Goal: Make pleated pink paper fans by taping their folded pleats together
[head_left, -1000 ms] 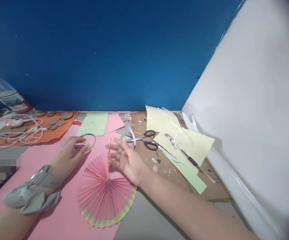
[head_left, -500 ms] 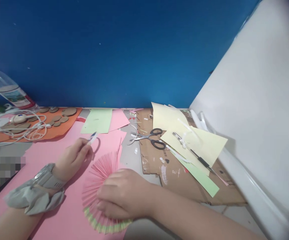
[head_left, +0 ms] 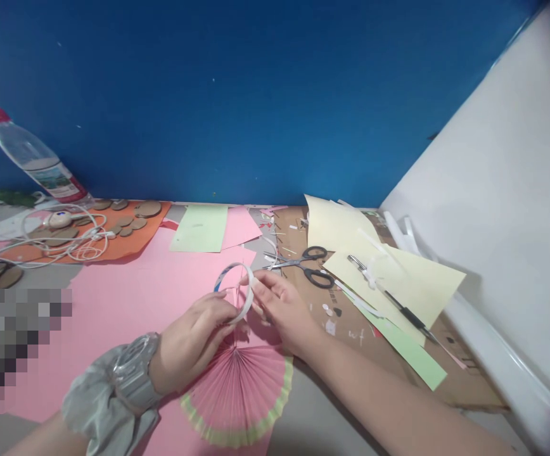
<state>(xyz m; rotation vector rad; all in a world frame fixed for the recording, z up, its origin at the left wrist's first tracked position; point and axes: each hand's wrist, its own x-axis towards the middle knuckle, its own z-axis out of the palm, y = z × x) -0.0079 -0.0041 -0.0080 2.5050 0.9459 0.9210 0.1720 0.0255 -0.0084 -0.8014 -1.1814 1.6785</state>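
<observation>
My left hand grips a thin white tape roll by its lower edge, holding it upright just above a pleated pink paper fan with a pale green rim. The wrist carries a watch and a grey scrunchie. My right hand meets the roll from the right, its fingertips pinched at the roll's upper right edge. The fan lies on a large pink paper sheet, partly hidden under both hands.
Black-handled scissors lie on brown cardboard to the right, beside yellow sheets, a green strip and a craft knife. At far left: a plastic bottle, white cables and cardboard discs on orange paper. A white panel slopes at right.
My left hand lifted the tape roll and carried it right, over the fan. My right hand left the fan and came up to the roll. The camera view shifted slightly left.
</observation>
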